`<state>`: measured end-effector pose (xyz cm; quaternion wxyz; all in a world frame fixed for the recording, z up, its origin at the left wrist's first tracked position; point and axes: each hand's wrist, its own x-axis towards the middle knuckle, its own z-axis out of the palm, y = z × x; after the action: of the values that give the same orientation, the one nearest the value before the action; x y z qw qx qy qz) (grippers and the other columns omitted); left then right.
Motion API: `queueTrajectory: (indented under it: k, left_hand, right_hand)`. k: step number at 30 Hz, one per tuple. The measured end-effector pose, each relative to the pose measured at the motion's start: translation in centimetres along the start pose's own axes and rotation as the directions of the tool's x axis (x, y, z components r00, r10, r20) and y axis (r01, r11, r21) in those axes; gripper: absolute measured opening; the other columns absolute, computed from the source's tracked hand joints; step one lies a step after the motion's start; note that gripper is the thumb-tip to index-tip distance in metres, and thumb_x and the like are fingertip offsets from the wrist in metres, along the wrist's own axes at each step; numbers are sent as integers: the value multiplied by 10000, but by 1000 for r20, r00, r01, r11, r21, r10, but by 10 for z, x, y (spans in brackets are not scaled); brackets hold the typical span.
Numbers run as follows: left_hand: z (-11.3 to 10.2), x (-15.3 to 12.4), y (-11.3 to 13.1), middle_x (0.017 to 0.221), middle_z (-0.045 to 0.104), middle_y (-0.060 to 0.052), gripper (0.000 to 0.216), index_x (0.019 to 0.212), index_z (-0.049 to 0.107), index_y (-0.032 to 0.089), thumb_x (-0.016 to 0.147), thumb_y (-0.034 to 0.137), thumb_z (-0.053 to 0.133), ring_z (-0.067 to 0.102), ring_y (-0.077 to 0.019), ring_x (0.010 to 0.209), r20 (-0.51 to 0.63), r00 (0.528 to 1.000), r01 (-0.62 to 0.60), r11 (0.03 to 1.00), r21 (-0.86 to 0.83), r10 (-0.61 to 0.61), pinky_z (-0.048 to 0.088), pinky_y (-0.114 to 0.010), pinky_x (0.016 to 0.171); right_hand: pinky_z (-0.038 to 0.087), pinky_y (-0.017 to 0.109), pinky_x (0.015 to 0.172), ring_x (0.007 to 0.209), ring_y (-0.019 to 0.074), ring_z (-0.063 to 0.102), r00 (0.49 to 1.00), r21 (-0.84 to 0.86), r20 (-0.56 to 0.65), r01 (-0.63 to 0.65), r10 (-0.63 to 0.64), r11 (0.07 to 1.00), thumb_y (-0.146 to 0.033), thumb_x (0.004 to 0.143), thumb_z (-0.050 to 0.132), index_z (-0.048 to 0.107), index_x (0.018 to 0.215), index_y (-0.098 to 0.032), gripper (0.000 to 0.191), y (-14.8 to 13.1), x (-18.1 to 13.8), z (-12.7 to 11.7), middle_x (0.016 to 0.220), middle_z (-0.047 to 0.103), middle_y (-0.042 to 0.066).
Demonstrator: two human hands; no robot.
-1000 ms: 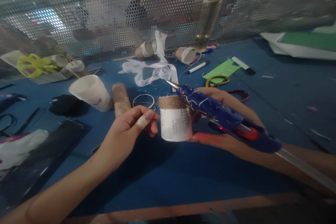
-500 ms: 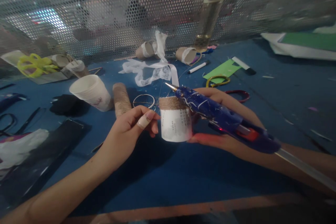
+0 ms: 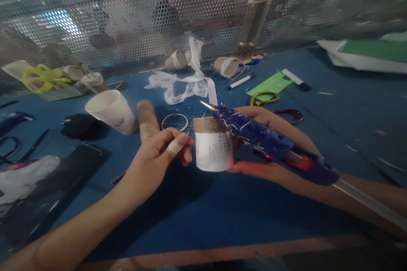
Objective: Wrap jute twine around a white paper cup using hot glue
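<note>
My right hand [image 3: 270, 131] is closed around a blue hot glue gun [image 3: 254, 129], its metal tip pointing up and left above a small white paper cup [image 3: 213, 152]. That hand's fingers also touch the cup's right side, where a red glow falls. Brown twine [image 3: 206, 125] is wound in a band around the cup's top, and small printed writing runs down its wall. At the cup's left edge my left hand [image 3: 163, 150] has thumb and fingers pinched together, with a bandage on the thumb. What the pinch holds is hidden.
Behind the left hand lie a twine-wrapped roll [image 3: 148, 118], white stacked cups [image 3: 111, 112] and a wire ring [image 3: 174, 122]. White lace ribbon [image 3: 187, 87], a marker [image 3: 241, 81] and green paper [image 3: 270, 84] lie farther back. Yellow scissors [image 3: 44, 78] are at left; a perforated metal panel [image 3: 133, 17] stands behind.
Hands, cup and glue gun keep nearly the same pose. The whole view has shifted very slightly.
</note>
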<state>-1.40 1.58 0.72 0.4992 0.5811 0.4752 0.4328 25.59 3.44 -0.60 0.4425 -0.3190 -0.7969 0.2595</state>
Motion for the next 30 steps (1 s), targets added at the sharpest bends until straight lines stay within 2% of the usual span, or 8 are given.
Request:
queueTrajectory:
  k: [4, 10, 13, 19, 24, 30]
  left_hand:
    - [-1, 1, -2, 717, 708, 34, 336, 786, 696, 193, 1092, 331, 683, 658, -80, 684, 14, 1000, -2, 1000, 7, 2, 540, -183, 715]
    - [-4, 0, -1, 709, 698, 45, 329, 787, 689, 198, 1095, 311, 674, 651, -75, 676, 7, 1000, -2, 1000, 18, 2, 530, -183, 711]
    - [-2, -1, 0, 706, 692, 43, 333, 790, 688, 197, 1095, 330, 677, 650, -79, 678, 13, 1000, -5, 1000, 18, 4, 530, -192, 712]
    - [-1, 0, 1, 703, 695, 39, 321, 792, 689, 194, 1089, 316, 677, 652, -84, 674, 13, 1000, -3, 1000, 23, 3, 533, -201, 715]
    - [-3, 1, 0, 711, 702, 33, 332, 785, 691, 195, 1086, 334, 677, 654, -88, 683, 11, 1000, 2, 1000, 25, -2, 539, -201, 717]
    - [-2, 0, 1, 682, 695, 36, 308, 784, 702, 198, 1072, 305, 693, 649, -94, 676, 0, 1000, -9, 999, 34, 9, 540, -207, 718]
  right_hand:
    - [715, 349, 907, 1106, 234, 792, 1000, -45, -2, -7, 7, 999, -459, 837, 975, 676, 1380, -336, 632, 1, 0, 1, 1444, 736, 29]
    - [715, 316, 902, 1086, 210, 793, 1000, -44, 9, -13, 13, 999, -461, 849, 965, 658, 1385, -324, 633, -1, 0, 0, 1417, 745, 23]
    - [712, 299, 899, 1088, 202, 800, 1000, -38, 15, 10, -10, 999, -441, 859, 962, 661, 1363, -330, 598, -2, 0, 0, 1372, 767, 13]
    - [706, 332, 925, 1119, 214, 792, 1000, -69, 3, 18, -18, 997, -461, 868, 953, 678, 1273, -296, 517, -4, 0, 0, 1460, 730, 41]
    - [705, 331, 885, 1084, 212, 787, 1000, -71, 14, -11, 12, 997, -459, 863, 955, 676, 1344, -294, 581, -2, -1, -1, 1449, 727, 50]
    - [695, 319, 906, 1053, 189, 793, 1000, -61, 5, -16, 16, 998, -427, 835, 980, 687, 1277, -298, 546, -3, -1, 1, 1448, 734, 17]
